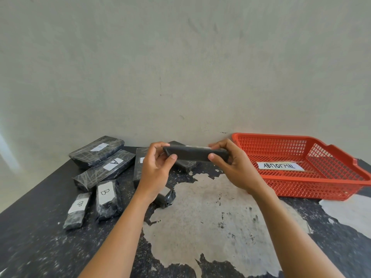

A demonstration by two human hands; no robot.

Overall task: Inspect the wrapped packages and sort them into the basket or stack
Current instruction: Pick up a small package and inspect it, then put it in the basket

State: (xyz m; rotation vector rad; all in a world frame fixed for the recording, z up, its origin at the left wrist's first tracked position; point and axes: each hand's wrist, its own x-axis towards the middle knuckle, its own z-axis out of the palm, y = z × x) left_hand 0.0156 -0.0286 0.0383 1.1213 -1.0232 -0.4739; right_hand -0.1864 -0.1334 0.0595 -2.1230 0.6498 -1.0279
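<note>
— How is the held package oriented?
— Its long axis is laid left to right, nearly level, with a narrow edge turned toward the camera.
— Where is it kept relative to the hands?
— It is raised above the table, between them. Its left end is pinched by the left hand, thumb in front, fingers behind. Its right end is gripped likewise by the right hand.
— What else is seen?
— A red basket is set to the right, and labelled packages are laid at the left.
</note>
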